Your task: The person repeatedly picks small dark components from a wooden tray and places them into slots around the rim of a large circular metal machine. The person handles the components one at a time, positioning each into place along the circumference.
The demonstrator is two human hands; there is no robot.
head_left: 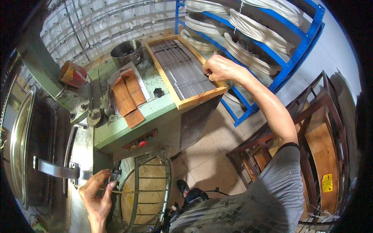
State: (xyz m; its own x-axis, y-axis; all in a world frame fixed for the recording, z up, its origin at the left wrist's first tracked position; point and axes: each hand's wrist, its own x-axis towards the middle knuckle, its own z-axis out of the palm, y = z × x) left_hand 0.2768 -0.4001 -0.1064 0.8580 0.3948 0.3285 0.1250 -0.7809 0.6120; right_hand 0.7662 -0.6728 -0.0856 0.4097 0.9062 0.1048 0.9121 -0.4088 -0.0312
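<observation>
Right hand: reaching out over the tray, fingers curling closed and pinching a dark strip at the tray's right edge.
Strips: lying in overlapping rows inside the tray, running from just under the right fingertips away to the far left corner.
Tray: wooden frame, resting on the green machine top, its near corner overhanging the edge below the right hand.
Left hand: reaching toward a small dark part on the machine's lower front; thumb and fingers are closing around it, fingertips touching it.
Round guard: wire frame over a wooden disc, sitting just right of the left fingers.
Steel lid: standing well left of the left hand, with a flat handle just above the left fingertips.
Wood pieces: lying on the machine top, well left of the right fingers.
Pot: sitting beyond the wood pieces, well apart from both hands.
Knob: black, sitting between the wood pieces and the tray.
Blue rack: standing just beyond the right hand, holding white coils.
</observation>
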